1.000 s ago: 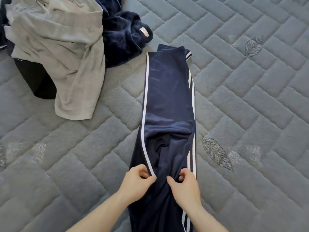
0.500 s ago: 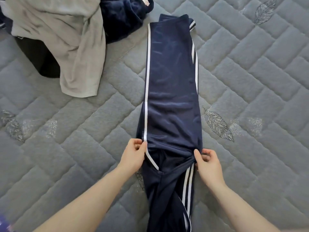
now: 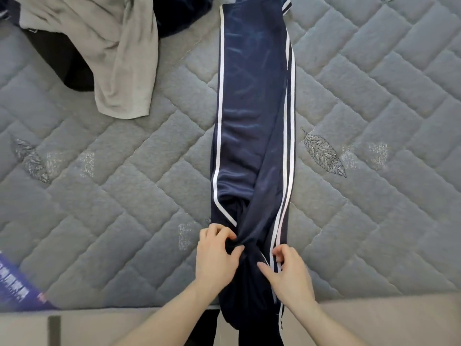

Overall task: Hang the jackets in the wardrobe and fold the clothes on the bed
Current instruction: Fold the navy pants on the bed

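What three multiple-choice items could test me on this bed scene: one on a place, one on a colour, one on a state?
1. Where does the grey garment lie, seen from the navy trousers?
A. to their left
B. to their right
C. on top of them

2. What colour are the trousers' side stripes?
A. red
B. white
C. yellow

3. What do the two hands do?
A. rest flat on the mattress
B. hang idle
C. grip the trousers

Answers: 1 A, it lies in the upper left; 2 B, the stripes are white; 3 C, the left hand and right hand curl on the fabric.

Glossy smooth navy trousers, matt fuzzy quilted grey bed cover
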A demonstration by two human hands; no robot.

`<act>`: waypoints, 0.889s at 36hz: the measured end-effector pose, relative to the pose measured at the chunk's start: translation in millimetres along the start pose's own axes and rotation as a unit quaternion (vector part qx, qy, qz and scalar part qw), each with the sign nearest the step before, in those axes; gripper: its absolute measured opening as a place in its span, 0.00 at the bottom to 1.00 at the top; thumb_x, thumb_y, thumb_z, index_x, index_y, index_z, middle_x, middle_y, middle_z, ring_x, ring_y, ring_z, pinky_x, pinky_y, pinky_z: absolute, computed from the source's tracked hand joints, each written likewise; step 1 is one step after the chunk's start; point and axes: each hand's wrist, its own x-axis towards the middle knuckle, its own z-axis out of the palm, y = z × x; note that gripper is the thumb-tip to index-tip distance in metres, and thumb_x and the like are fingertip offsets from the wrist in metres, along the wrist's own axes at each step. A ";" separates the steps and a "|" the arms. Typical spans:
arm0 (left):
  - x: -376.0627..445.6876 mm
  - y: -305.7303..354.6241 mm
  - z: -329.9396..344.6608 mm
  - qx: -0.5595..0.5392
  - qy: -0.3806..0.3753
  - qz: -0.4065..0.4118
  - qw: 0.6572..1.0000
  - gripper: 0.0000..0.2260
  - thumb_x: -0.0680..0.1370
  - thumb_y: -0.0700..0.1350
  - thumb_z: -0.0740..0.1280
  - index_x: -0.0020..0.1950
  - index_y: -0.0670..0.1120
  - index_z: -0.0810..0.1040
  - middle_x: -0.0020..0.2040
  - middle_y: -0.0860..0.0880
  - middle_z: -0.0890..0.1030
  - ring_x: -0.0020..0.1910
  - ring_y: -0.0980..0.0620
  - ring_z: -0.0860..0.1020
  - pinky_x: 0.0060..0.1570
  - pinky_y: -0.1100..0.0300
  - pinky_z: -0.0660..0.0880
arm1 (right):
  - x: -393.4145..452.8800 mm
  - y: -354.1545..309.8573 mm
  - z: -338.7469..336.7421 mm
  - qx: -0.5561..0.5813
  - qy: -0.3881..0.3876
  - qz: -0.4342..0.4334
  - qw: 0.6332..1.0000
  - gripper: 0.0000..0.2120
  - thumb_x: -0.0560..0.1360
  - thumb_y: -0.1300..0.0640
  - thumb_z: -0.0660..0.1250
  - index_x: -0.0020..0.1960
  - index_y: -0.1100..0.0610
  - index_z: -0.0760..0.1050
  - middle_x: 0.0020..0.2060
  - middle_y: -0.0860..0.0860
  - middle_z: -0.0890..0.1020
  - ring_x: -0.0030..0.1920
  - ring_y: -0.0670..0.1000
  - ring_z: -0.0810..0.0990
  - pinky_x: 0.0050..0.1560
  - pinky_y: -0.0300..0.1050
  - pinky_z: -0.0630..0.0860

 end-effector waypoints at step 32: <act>-20.8 -24.8 -11.1 -0.105 -0.081 -0.179 0.975 0.11 0.79 0.54 0.69 0.43 0.54 0.69 0.40 0.56 0.78 0.44 0.52 0.77 0.46 0.55 0.72 | -33.0 0.3 -0.2 0.182 0.188 0.070 0.963 0.11 0.80 0.56 0.64 0.41 0.50 0.65 0.31 0.50 0.78 0.36 0.52 0.78 0.38 0.53 0.72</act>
